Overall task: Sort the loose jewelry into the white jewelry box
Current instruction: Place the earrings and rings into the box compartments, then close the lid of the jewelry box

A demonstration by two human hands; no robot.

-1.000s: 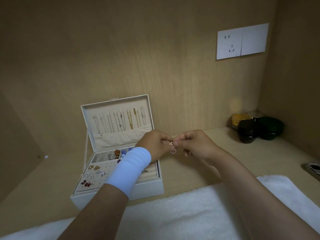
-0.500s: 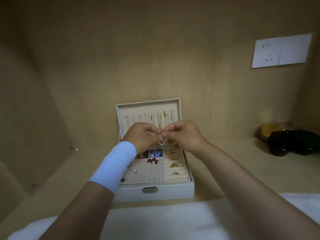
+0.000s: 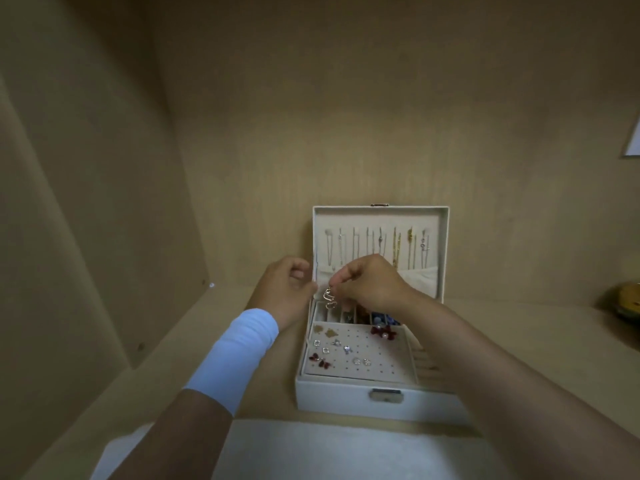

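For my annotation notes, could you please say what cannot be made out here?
Head view:
Ring rows in the jewelry box: hidden by right forearm.
Charm in right hand: too small to identify.
Whether left hand holds anything: fingers curled, unclear.
Yellow object: cut by right edge.

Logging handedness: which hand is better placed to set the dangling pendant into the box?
Right. The right hand pinches the pendant over the back compartments of the box; the left hand holds nothing, beside the lid.
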